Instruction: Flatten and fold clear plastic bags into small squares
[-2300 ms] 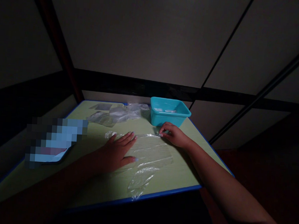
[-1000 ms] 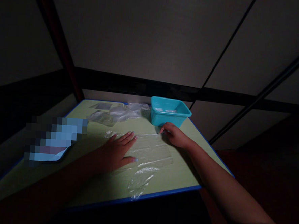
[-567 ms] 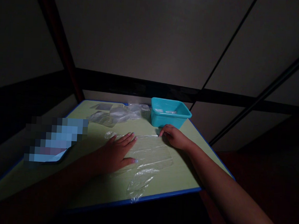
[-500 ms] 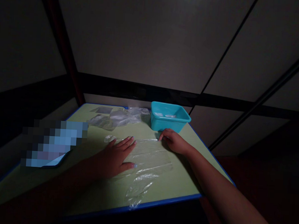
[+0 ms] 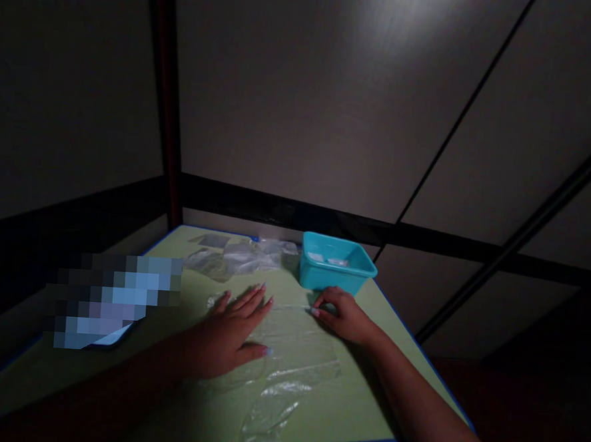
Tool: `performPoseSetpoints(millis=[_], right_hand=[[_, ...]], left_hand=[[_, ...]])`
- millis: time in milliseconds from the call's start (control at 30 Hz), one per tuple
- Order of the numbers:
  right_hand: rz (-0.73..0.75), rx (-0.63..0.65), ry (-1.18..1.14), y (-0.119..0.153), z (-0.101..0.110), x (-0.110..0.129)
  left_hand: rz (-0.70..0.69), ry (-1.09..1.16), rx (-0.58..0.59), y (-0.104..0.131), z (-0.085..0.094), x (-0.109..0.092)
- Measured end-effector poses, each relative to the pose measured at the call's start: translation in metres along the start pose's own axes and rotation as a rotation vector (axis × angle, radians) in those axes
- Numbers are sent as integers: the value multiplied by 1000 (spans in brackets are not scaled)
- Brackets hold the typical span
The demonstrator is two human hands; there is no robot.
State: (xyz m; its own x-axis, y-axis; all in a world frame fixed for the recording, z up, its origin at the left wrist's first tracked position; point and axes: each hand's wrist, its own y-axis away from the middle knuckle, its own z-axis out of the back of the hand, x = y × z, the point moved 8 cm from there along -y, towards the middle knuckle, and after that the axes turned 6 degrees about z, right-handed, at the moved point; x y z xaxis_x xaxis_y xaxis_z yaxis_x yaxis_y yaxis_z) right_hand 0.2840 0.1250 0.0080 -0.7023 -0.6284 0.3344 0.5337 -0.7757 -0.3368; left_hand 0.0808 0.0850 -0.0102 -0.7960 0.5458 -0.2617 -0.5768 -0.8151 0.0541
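Note:
A clear plastic bag [image 5: 301,341] lies spread on the pale green table, its crinkled near end reaching the front edge. My left hand [image 5: 233,334] rests flat on the bag's left part, fingers spread and thumb out. At the bag's upper right edge, my right hand [image 5: 337,313] has its thumb and index fingertip pinched together on the film. Just behind the right hand stands a turquoise plastic basket [image 5: 329,274] with small whitish items inside, too dim to name.
Several crumpled clear plastic bags [image 5: 243,256] lie along the table's back. A phone-like device [image 5: 113,336], mostly blurred out, is at the left. The table [image 5: 354,405] has a blue edge, and panelled walls [image 5: 293,101] rise behind it.
The view has tilted up, so everything sits lower in the picture. My right thumb now shows against the index finger at the bag's edge. My left hand stays flat on the bag.

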Motion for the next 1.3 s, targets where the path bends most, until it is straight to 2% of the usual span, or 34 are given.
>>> performPoseSetpoints(millis=[133,300,433,667,933,1100,1300], right_hand=[[-23,-11,36,1,2,-5],[-25,-9,46,1,3,-7],[-19,-4,40,0,3,-7],[11,-23,-1,-1,6,-1],[64,5,-81,-1,5,0],[50,49,-127,1,1,-1],[-11,114,-115,3,-5,-4]], left_hand=[[-14,3,-68,-6,3,7],[-110,89,-381,-10,32,13],[-39,111,-532,-13,49,32],[141,118,-409,-26,46,65],[258,51,-370,-25,54,78],[247,93,-303,-26,53,79],[172,70,-268,-26,43,79]])
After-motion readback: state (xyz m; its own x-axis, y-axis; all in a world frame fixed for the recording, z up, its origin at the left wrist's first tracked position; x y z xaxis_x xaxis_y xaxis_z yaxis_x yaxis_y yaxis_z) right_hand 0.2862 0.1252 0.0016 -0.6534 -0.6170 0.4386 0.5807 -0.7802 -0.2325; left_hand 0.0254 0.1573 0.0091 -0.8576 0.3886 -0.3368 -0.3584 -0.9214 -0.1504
